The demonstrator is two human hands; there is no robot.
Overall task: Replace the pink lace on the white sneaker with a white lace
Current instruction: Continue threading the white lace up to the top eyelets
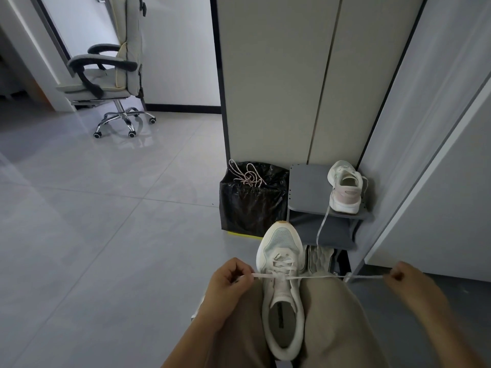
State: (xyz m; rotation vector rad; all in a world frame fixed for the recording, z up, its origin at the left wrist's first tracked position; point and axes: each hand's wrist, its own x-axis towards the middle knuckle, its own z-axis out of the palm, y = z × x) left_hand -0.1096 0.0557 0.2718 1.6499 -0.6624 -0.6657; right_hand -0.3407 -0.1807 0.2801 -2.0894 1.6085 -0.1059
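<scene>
The sneaker sits clamped between the knees, long axis straight ahead, toe away. The white lace crosses it at right angles. The left hand pinches one end close beside the sneaker; the right hand pinches the other, farther out.

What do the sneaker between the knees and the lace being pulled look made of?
The sneaker looks like knit mesh at the toe, going by fine perforations; its sole rim looks smooth, matte, foam-like. The white lace seems a flat, woven, matte textile; its weave is too small to confirm.
</scene>
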